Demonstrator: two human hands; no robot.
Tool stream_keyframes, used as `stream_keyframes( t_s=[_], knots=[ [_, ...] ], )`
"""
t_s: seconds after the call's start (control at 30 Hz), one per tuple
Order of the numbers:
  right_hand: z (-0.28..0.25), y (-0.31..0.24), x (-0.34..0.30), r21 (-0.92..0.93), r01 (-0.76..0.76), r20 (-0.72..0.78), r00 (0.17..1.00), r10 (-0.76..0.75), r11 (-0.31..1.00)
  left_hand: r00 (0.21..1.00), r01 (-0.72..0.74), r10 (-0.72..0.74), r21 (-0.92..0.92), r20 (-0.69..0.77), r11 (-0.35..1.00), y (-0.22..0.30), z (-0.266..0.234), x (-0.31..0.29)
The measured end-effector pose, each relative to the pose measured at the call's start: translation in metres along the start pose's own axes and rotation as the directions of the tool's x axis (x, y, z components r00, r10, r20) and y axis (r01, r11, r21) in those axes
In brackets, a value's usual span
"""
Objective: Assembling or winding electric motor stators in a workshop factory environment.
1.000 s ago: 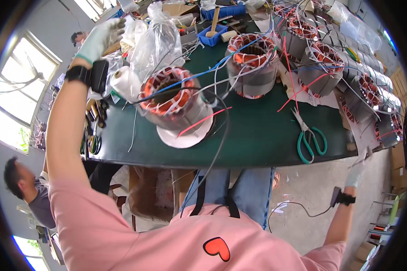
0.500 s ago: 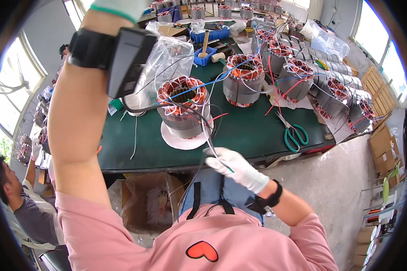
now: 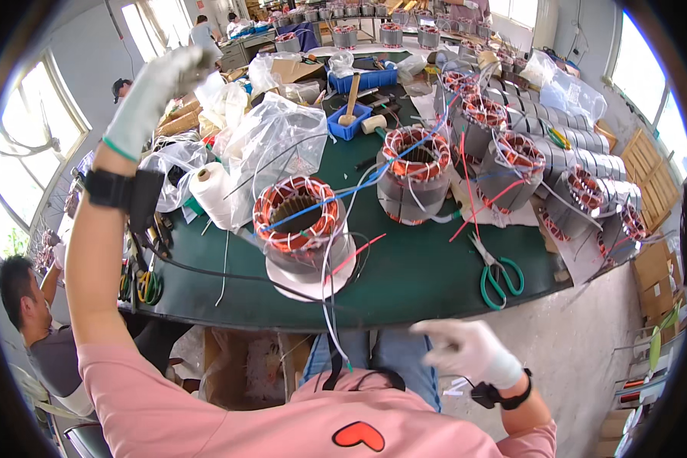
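Observation:
A motor stator (image 3: 301, 217) with copper windings laced in white stands on a round white pad (image 3: 282, 284) at the table's middle. White leads (image 3: 330, 317) hang from it over the front edge. To their right, my gloved right hand (image 3: 473, 355) is off the leads, fingers apart and pointing left, with nothing seen in them. My gloved left hand (image 3: 156, 99) is raised high at the far left, above the plastic bags. Its fingers are bent and smeared, so what they hold, if anything, cannot be made out. A blue wire (image 3: 351, 191) stretches from this stator towards a second stator (image 3: 412, 175).
Green-handled scissors (image 3: 500, 278) lie right of the stator. More stators (image 3: 511, 168) crowd the right side. A white thread spool (image 3: 210, 195), plastic bags (image 3: 275, 137) and hand tools (image 3: 141, 278) occupy the left. A mallet (image 3: 351, 107) rests in a blue bin. Another person (image 3: 27, 305) sits at left.
My right hand has let go of the white leads and moved right and down. The left hand has come down into view at upper left. The view has shifted.

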State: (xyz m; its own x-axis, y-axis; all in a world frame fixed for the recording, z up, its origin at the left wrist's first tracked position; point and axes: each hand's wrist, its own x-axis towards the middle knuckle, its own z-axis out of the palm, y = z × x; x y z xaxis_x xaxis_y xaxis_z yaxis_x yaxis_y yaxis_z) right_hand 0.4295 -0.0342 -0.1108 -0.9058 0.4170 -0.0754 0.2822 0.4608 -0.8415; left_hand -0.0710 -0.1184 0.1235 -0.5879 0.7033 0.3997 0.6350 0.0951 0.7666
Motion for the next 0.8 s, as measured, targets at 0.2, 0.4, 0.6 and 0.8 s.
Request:
stream_keyframes(
  t_s=[0.2, 0.4, 0.6, 0.8],
  knots=[
    [-0.072, -0.087, 0.101, 0.095, 0.192, -0.292, 0.943, -0.157, 0.977, 0.905, -0.424, 0.380, 0.396, 0.188, 0.814, -0.102, 0.073, 0.041],
    [-0.074, -0.136, 0.280, -0.250, 0.382, -0.244, 0.864, -0.439, 0.890, 0.962, -0.150, -0.081, 0.751, 0.262, 0.643, -0.146, 0.103, 0.036],
    [-0.043, -0.140, 0.390, -0.644, 0.369, -0.055, 0.851, -0.522, 0.670, 0.986, -0.117, 0.169, 0.683, -0.009, 0.721, -0.192, 0.093, -0.082],
    [0.015, -0.127, 0.484, -0.769, 0.288, 0.250, 0.957, -0.146, 0.571, 0.957, 0.183, -0.044, 0.480, -0.286, 0.858, -0.209, 0.103, -0.139]
  ],
)
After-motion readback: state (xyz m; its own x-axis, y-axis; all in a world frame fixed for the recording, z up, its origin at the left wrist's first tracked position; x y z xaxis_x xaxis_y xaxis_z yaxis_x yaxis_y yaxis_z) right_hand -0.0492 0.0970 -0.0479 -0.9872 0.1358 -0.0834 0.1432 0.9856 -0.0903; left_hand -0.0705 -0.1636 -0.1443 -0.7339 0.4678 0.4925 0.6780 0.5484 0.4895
